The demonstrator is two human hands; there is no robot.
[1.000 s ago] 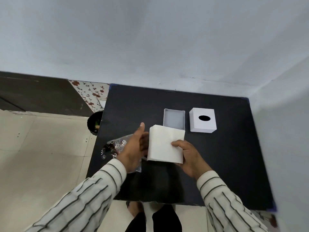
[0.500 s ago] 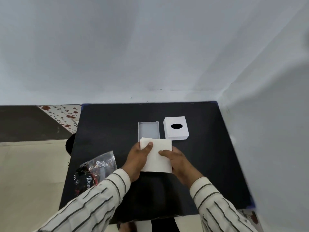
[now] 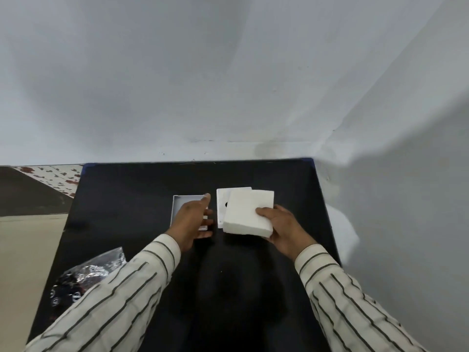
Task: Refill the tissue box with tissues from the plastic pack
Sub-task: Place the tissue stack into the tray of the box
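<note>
Over black table (image 3: 132,189), right hand (image 3: 284,229) grips tissues (image 3: 248,214); left hand (image 3: 191,219) open on tray (image 3: 177,201).

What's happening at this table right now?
A person in a striped shirt is refilling a tissue box. The right hand holds a stack of white tissues above the table, in front of the box's lid. The left hand reaches over the open box tray. The emptied plastic pack lies at the near left.
</note>
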